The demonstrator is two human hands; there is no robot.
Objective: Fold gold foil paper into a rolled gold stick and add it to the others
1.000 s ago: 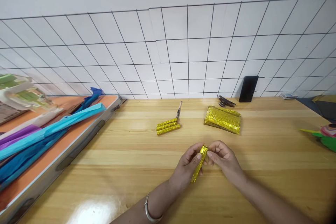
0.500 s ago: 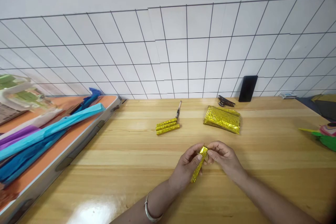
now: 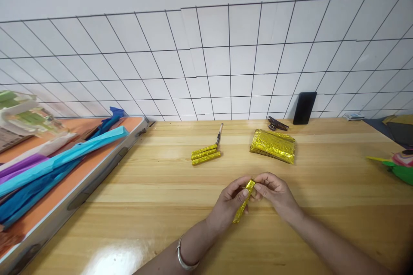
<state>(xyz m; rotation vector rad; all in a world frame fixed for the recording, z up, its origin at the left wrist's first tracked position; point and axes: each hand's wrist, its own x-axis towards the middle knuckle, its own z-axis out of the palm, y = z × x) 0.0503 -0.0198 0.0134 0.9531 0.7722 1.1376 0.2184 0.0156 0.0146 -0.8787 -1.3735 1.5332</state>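
Observation:
A narrow folded strip of shiny gold foil paper (image 3: pixel 239 212) is pinched between my two hands, tilted with its upper end to the right. My left hand (image 3: pixel 228 202) grips its middle, thumb on top. At the upper end, my right hand (image 3: pixel 273 191) holds the edge between thumb and fingers. Several similar gold foil strips (image 3: pixel 205 157) lie side by side farther back, to the left. Behind my right hand rests a flat stack of gold foil sheets (image 3: pixel 272 146). The undersides of my fingers are hidden.
A pen (image 3: pixel 220 133) lies behind the strips. A dark hair claw clip (image 3: pixel 278 123) is beyond the stack, and a black phone (image 3: pixel 304 108) leans on the tiled wall. At left, an orange-topped board (image 3: pixel 135 125) carries coloured crepe paper (image 3: pixel 93 144). A green item (image 3: pixel 402 173) sits at right.
The foil strip's lower end has shifted slightly left, and the strip has turned a little in my fingers. Both hands keep their hold in nearly the same place.

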